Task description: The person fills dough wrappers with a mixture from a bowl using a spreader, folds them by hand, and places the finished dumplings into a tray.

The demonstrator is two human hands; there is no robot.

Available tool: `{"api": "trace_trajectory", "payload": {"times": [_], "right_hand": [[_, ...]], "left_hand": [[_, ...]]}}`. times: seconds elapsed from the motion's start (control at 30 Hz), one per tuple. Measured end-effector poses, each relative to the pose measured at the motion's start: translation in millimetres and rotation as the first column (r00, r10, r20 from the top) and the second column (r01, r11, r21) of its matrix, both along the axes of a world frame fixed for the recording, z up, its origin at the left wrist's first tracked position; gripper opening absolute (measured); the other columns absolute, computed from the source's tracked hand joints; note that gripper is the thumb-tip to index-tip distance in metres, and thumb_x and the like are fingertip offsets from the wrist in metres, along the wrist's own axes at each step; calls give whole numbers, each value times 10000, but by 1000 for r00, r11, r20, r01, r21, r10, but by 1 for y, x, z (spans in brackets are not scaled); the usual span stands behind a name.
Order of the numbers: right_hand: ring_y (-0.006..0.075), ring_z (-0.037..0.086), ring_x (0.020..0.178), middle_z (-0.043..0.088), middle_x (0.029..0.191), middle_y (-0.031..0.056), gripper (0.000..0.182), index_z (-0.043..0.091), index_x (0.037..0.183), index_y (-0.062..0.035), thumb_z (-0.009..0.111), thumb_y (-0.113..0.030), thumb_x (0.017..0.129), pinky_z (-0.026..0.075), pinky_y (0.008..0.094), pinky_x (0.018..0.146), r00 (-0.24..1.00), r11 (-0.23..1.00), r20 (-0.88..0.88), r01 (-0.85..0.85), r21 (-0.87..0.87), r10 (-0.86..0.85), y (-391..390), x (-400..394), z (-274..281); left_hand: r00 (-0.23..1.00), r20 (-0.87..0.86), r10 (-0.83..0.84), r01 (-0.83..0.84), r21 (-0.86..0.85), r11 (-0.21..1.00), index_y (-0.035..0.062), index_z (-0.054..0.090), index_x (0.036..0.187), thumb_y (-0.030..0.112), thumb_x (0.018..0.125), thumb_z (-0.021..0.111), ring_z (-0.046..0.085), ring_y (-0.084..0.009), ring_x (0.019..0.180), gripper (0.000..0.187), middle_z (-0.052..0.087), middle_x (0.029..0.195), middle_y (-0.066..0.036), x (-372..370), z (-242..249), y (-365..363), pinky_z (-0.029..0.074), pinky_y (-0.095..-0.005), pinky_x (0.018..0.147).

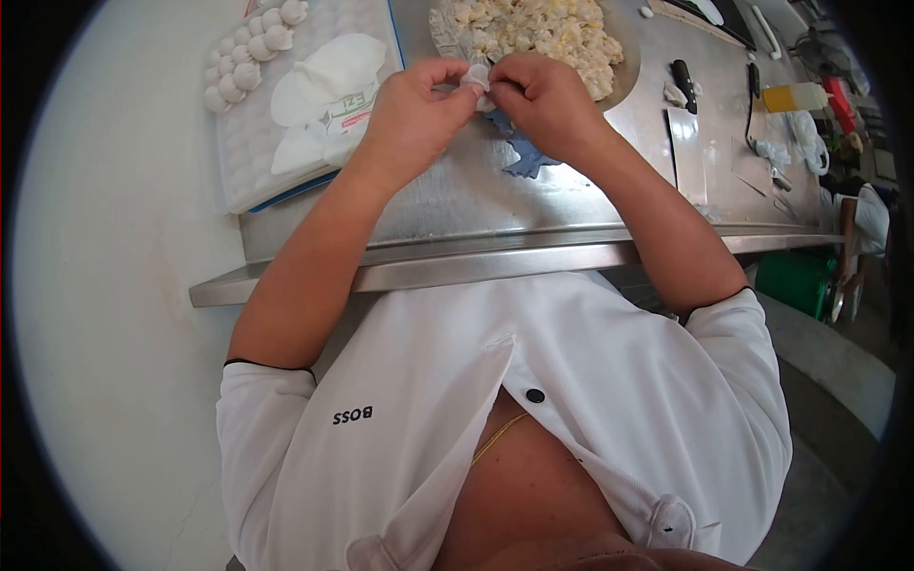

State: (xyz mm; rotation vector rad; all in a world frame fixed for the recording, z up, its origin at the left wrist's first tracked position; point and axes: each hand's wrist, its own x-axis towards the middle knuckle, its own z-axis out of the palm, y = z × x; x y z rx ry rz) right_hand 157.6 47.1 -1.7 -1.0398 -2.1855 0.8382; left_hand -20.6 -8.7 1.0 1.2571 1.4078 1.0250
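Between left hand (pixel 417 112) and right hand (pixel 549 103) — white wrapper (pixel 478 76).

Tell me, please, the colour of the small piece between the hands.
The small piece is white: head view.

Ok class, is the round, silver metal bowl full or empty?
Not empty: the bowl holds much pale, lumpy mixture. How full, cannot tell; the picture crops it.
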Motion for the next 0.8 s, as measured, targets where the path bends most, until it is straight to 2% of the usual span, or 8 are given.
{"api": "trace_trajectory", "payload": {"times": [0.17, 0.23, 0.27, 0.33, 0.57, 0.63, 0.73, 0.8], "right_hand": [[356, 627, 784, 645, 846, 174, 154, 661, 877, -21, 591, -147, 824, 497, 429, 702, 995, 995, 92, -53, 82, 45, -7, -2, 6], [305, 626, 823, 636, 878, 139, 162, 669, 964, -28, 608, -121, 847, 493, 378, 743, 995, 994, 97, 17, -103, -7, -12, -4, 17], [305, 626, 823, 636, 878, 139, 162, 669, 964, -28, 608, -121, 847, 493, 378, 743, 995, 995, 98, 17, -103, -6, -10, -4, 13], [307, 630, 828, 637, 880, 137, 158, 675, 971, -43, 610, -121, 849, 495, 379, 743, 997, 995, 70, -27, 94, 21, -5, -3, 2], [308, 631, 823, 633, 869, 132, 131, 667, 941, -46, 612, -120, 848, 498, 382, 742, 996, 994, 92, -27, 108, 17, -3, -1, 3], [363, 624, 802, 634, 846, 161, 140, 663, 868, -34, 594, -148, 825, 495, 447, 712, 991, 995, 129, -43, 91, 31, -4, -1, 4], [364, 620, 800, 631, 850, 162, 138, 656, 861, -32, 594, -150, 826, 490, 450, 708, 999, 996, 42, 25, 87, -28, -11, -4, 7], [369, 622, 803, 636, 855, 165, 140, 659, 865, -34, 594, -151, 825, 493, 448, 707, 998, 991, 65, -10, 132, 2, -9, -3, 7]], "left_hand": [[998, -58, -2, -4, -103, 995, -59, 643, 1110, 166, 934, 611, 662, -112, 737, 287, 682, 855, -56, 4, 9, 1, 532, -228, 651], [997, -70, -8, 1, -100, 995, -60, 644, 1105, 170, 939, 603, 664, -114, 737, 287, 682, 852, -58, 3, 11, 1, 532, -229, 648], [997, -82, -13, 5, -97, 995, -61, 645, 1101, 174, 944, 595, 665, -116, 737, 287, 682, 848, -61, 3, 12, 1, 532, -230, 644], [998, -67, -14, 8, -96, 995, -63, 643, 1095, 170, 943, 596, 668, -119, 738, 282, 681, 851, -64, 3, 14, 0, 533, -231, 642], [992, 78, 95, -91, -55, 994, -38, 640, 1055, 140, 936, 598, 680, -126, 749, 218, 670, 849, -59, 6, 3, 2, 536, -229, 622], [997, 32, 76, -73, -73, 995, -33, 642, 1051, 139, 938, 596, 679, -126, 745, 212, 669, 847, -57, 6, 5, 1, 535, -230, 615], [999, -2, 47, -47, -85, 995, -28, 646, 1042, 141, 938, 596, 679, -126, 738, 205, 668, 840, -53, 6, 5, 1, 533, -231, 604], [999, 10, 40, -39, -78, 996, -27, 649, 1038, 143, 936, 598, 679, -126, 734, 204, 668, 836, -52, 5, 5, 1, 532, -231, 600]]}}
